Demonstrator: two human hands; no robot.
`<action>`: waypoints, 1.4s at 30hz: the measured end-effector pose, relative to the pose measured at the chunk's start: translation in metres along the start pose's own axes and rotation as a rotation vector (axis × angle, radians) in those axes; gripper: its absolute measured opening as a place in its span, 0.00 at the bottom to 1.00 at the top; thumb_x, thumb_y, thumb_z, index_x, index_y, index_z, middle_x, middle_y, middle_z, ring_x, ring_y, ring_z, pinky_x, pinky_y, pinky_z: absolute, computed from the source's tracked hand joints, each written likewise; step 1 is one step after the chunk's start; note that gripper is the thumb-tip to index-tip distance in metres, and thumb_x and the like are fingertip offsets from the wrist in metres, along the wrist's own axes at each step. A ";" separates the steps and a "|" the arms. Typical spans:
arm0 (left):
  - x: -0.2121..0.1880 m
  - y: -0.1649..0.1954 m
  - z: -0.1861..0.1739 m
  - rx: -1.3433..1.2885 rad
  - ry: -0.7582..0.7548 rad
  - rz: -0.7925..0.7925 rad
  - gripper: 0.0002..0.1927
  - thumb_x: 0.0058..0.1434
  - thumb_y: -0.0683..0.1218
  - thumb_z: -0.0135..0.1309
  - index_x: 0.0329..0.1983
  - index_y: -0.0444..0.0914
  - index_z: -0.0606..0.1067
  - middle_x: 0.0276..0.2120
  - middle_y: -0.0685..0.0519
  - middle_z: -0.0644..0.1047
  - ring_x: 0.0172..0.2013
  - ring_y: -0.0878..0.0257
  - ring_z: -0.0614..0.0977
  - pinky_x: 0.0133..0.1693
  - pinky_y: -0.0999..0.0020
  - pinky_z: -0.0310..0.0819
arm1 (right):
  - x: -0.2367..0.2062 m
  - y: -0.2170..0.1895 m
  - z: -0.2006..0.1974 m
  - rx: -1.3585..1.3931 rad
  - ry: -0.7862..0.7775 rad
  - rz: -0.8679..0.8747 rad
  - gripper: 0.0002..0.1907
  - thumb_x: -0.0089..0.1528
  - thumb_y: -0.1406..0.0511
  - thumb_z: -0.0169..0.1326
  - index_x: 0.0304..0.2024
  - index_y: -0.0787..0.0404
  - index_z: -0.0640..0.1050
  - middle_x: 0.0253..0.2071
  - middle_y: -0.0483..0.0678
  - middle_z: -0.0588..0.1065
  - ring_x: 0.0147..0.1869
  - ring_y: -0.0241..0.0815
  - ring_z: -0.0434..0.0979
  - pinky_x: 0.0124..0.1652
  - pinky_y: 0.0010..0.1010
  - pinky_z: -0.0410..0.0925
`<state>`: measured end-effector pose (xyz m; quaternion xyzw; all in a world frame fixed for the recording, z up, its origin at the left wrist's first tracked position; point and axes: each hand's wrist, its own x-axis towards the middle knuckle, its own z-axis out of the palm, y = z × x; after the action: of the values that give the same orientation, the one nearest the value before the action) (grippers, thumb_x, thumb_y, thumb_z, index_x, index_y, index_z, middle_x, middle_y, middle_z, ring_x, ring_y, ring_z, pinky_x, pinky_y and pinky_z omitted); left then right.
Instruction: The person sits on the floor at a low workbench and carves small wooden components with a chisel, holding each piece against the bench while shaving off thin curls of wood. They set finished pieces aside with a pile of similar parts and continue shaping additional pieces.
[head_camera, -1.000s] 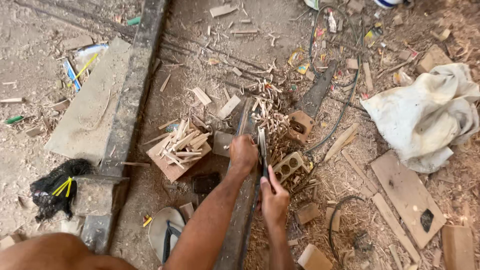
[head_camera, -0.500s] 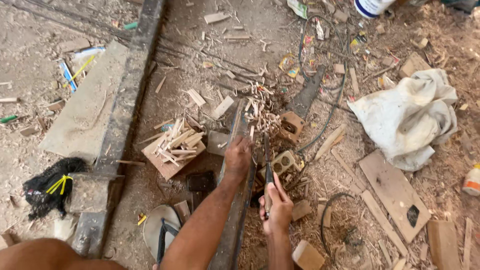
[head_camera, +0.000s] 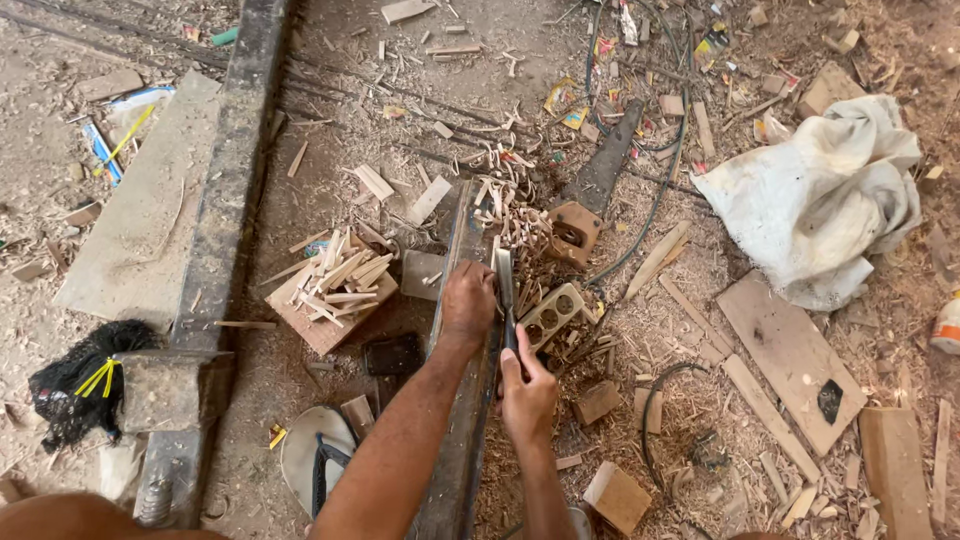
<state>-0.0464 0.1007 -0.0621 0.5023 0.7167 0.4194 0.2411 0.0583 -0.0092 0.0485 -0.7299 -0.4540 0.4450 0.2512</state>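
Here the right hand (head_camera: 527, 392) hides the blade's (head_camera: 506, 292) handle.

Dull metal blade (head_camera: 506, 285), rough wooden beam (head_camera: 458, 440)

This is a rough woodworking shop with a dirt floor, seen from above. Sawdust (head_camera: 700, 330) and shavings cover the ground nearly everywhere. Offcut blocks (head_camera: 617, 497) and boards (head_camera: 790, 355) lie scattered from 3 to 5 o'clock, and a pile of split sticks (head_camera: 335, 275) sits on a board at 10 o'clock from the centre. A long dark beam (head_camera: 215, 250) runs up the left side. A white sack (head_camera: 820, 205) lies crumpled at 2 o'clock, and a cable (head_camera: 655, 190) snakes through the litter near 1 o'clock.
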 end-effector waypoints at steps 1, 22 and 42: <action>0.001 0.001 -0.001 -0.001 -0.003 -0.017 0.02 0.60 0.38 0.60 0.32 0.34 0.79 0.35 0.44 0.80 0.35 0.53 0.82 0.38 0.59 0.80 | -0.005 0.002 0.001 -0.011 0.007 -0.037 0.26 0.67 0.61 0.51 0.68 0.52 0.70 0.25 0.37 0.78 0.16 0.29 0.64 0.15 0.25 0.62; 0.015 -0.008 -0.003 -0.008 -0.116 -0.094 0.05 0.52 0.35 0.59 0.26 0.37 0.75 0.34 0.45 0.80 0.34 0.48 0.83 0.39 0.52 0.76 | 0.002 0.004 0.017 0.102 0.038 -0.136 0.25 0.65 0.65 0.50 0.66 0.54 0.71 0.42 0.49 0.86 0.19 0.29 0.74 0.20 0.22 0.66; 0.016 0.005 -0.015 -0.098 -0.017 -0.119 0.05 0.53 0.38 0.61 0.27 0.37 0.75 0.33 0.44 0.78 0.37 0.41 0.81 0.38 0.46 0.74 | 0.020 0.010 0.017 -0.068 0.029 -0.228 0.24 0.70 0.61 0.51 0.69 0.55 0.70 0.26 0.42 0.71 0.21 0.30 0.64 0.20 0.24 0.59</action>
<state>-0.0615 0.1104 -0.0483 0.4498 0.7220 0.4346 0.2958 0.0521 0.0033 0.0240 -0.6881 -0.5452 0.3871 0.2820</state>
